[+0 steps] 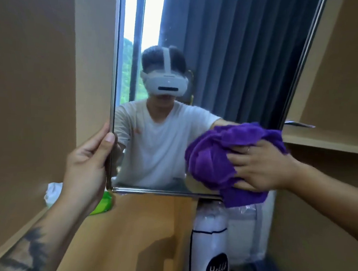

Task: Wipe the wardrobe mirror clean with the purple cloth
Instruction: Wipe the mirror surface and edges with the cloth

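Pressing the purple cloth (221, 157) against the lower right part of the mirror (211, 53), the right hand (262, 166) lies over the bunched fabric with its fingers spread and a little bent; the thumb below seems to hold a fold, so its grip on the cloth is loose but real. The left hand (87, 162) takes the left edge of the mirror door, with the thumb on the front of the frame and the other fingers behind it, a closed grip that steadies the panel.

The cloth looks soft, thick and light, like a microfibre towel. It is crumpled, and one corner hangs down past the bottom edge of the mirror. It will probably fold and slide under the palm, so it seems better to gather it into a flat pad and to press with the whole hand, not with the fingertips only.

The mirror is stiff, smooth and fragile. It appears to sit on a wardrobe door that can swing, so the pressure from the wiping should be met by the left hand at the edge, as it is now. Taking hold at the frame, not on the glass, avoids new fingerprints.

Most of the glass, above and to the left of the cloth, lies outside its present reach. A few faint specks show on the upper part, so the task is likely not finished.
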Available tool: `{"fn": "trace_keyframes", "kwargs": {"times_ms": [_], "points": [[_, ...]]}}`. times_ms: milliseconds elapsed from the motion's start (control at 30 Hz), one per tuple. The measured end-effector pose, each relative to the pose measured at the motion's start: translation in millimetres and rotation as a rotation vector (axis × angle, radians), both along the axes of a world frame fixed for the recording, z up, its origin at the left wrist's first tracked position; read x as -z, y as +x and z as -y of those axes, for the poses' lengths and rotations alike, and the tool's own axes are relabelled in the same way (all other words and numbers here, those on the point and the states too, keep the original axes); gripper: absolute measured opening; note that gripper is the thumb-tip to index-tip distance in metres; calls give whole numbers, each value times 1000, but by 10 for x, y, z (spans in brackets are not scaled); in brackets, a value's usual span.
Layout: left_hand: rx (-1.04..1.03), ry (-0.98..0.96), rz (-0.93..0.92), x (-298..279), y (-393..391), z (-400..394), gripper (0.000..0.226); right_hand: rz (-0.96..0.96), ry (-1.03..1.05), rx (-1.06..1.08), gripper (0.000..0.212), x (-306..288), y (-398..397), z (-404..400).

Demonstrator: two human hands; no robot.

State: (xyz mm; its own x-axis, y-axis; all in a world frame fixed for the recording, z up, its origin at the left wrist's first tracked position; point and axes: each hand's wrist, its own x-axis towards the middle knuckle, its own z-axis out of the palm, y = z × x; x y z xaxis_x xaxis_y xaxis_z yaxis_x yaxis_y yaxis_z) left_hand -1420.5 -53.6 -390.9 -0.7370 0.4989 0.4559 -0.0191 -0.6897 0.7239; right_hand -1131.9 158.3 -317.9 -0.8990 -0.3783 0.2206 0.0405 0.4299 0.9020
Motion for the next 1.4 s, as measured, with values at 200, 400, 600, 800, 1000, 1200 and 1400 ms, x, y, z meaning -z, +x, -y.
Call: {"fn": "trace_keyframes", "kwargs": {"times_ms": [200,400,600,800,1000,1200,1400], "points": [[7,-2,32,-11,76,-28,23,-664,-217,177,71,247,-249,79],[50,-8,50,-38,98,20,30,191,78,-38,62,35,-805,318],[115,4,78,-56,111,29,27,-552,-227,82,79,-98,-1164,559],[131,-38,102,-99,123,68,29,130,3,-47,66,244,-1235,620],[251,7,165,-78,71,20,37,-425,-308,19,67,128,-1594,821],[256,-52,142,-127,26,44,33,-4,-188,77,59,821,-1471,800],[243,13,205,-146,84,-9,37,-82,-5,-41,54,-276,-1403,588]]}}
